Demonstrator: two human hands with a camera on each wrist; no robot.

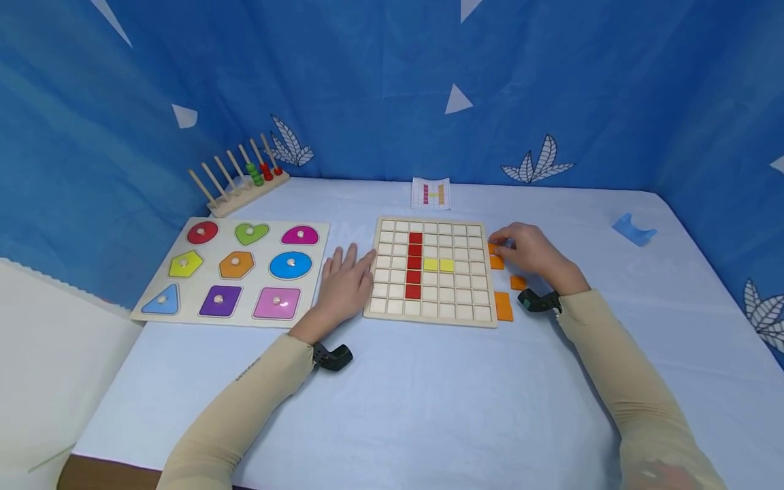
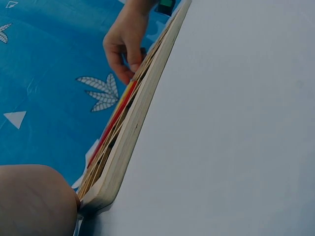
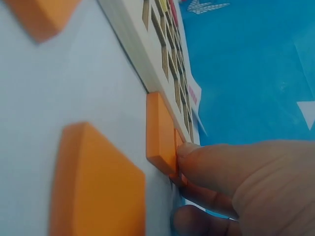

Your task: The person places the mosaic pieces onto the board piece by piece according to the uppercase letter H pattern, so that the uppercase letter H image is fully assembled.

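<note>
A wooden grid board (image 1: pixel 463 296) lies on the table. A column of red tiles (image 1: pixel 414 263) and two yellow tiles (image 1: pixel 438 265) sit in its cells. My left hand (image 1: pixel 348 284) rests flat beside its left edge, fingers extended, thumb side at the frame. At the right edge, my right hand (image 1: pixel 531 248) pinches an orange tile (image 3: pixel 178 181) between thumb and fingers, which partly hide it. Another orange tile (image 3: pixel 161 132) stands right next to it, against the board's side. Nearer me are more orange tiles (image 1: pixel 503 306) and a single orange tile (image 1: pixel 518 282).
Left of the board lies a shape puzzle (image 1: pixel 205 282) with knobbed pieces. Behind it stands a peg stand (image 1: pixel 245 194) with green and red beads. A small pattern card (image 1: pixel 431 203) lies behind the board. At the far right is a blue piece (image 1: pixel 633 230).
</note>
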